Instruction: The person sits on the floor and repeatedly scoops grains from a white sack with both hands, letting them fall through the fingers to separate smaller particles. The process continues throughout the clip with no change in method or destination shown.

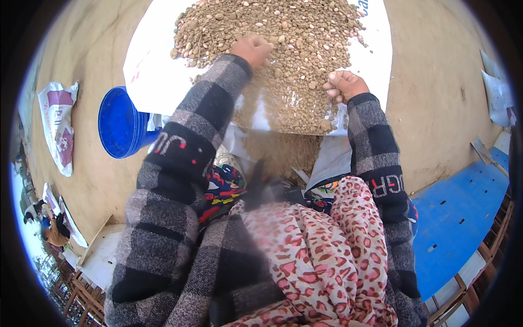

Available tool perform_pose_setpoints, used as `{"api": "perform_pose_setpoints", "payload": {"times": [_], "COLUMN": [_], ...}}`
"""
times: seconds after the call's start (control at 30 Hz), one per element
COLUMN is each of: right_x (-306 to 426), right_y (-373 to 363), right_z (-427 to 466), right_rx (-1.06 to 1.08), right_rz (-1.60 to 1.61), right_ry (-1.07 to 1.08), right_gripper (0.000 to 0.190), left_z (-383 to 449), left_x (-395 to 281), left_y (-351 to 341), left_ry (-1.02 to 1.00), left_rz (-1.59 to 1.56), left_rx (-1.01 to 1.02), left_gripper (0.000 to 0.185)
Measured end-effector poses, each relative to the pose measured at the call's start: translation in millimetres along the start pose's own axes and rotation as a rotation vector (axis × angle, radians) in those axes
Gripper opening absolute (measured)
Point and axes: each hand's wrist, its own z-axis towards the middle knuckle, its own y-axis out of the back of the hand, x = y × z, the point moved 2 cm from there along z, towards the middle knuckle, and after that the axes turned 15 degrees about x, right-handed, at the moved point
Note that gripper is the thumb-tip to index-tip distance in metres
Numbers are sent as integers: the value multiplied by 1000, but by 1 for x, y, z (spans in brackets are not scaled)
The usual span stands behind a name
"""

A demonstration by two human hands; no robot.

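A heap of brown soil clods mixed with pale pinkish nuts or beans (286, 24) lies on a white woven sack (151, 81) in front of me. My left hand (254, 51) is over the heap's near middle, fingers curled; whether anything is in it I cannot tell. My right hand (346, 86) is at the right near edge of the heap, thumb and fingertips close together, and any small thing between them is too small to tell. Below the sack's near edge, between my legs, brown material (282, 153) shows blurred in or over a whitish sack (333, 157).
A blue plastic bucket (118, 122) lies tilted at the left, its mouth showing. Printed sacks lie at the far left (59, 126) and far right (496, 96). A blue sheet (457, 229) and a flat-bladed tool (484, 151) are at the lower right. Another person (57, 233) shows at the far left.
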Motion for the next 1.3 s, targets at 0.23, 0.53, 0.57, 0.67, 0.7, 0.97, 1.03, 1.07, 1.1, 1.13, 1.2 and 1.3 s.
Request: {"api": "perform_pose_setpoints", "payload": {"times": [0.23, 0.53, 0.57, 0.67, 0.7, 0.97, 1.03, 1.07, 1.1, 1.13, 1.2, 1.3], "right_x": [11, 26, 28, 31, 32, 29, 24, 23, 22, 23, 25, 28], "right_y": [-9, -35, -43, -74, -80, -28, -27, -29, -31, -33, -35, -35], "right_z": [-3, -14, -16, -20, -20, 2, 9, 10, 11, 11, 10, 7], "right_rx": [-136, -231, -202, -141, -84, -348, -329, -324, -312, -302, -288, -196], "right_rz": [-143, -365, -371, -740, -909, -1146, -1245, -1262, -1277, -1303, -1356, -1402], "right_ry": [15, 61, 54, 167, 208, 228, 173, 162, 147, 123, 76, 66], "right_gripper": [28, 23, 23, 20, 19, 18, 17, 16, 16, 15, 14, 13], "left_z": [-24, -35, -36, -38, -38, -26, -27, -28, -30, -30, -29, -26], "left_x": [15, 18, 18, 18, 18, 25, 22, 19, 15, 15, 13, 6], "left_y": [-73, -84, -85, -88, -88, -64, -63, -64, -67, -71, -76, -83], "left_ry": [147, 114, 113, 91, 73, 123, 17, -106, -231, -200, -167, -180], "left_rz": [-898, -886, -934, -1106, -1184, -694, -41, 226, 493, 569, 643, 746], "left_rx": [313, 327, 344, 419, 458, 185, 17, -46, -107, -92, -39, -16], "left_gripper": [12, 22, 23, 26, 29, 21, 18, 17, 16, 18, 20, 22]}}
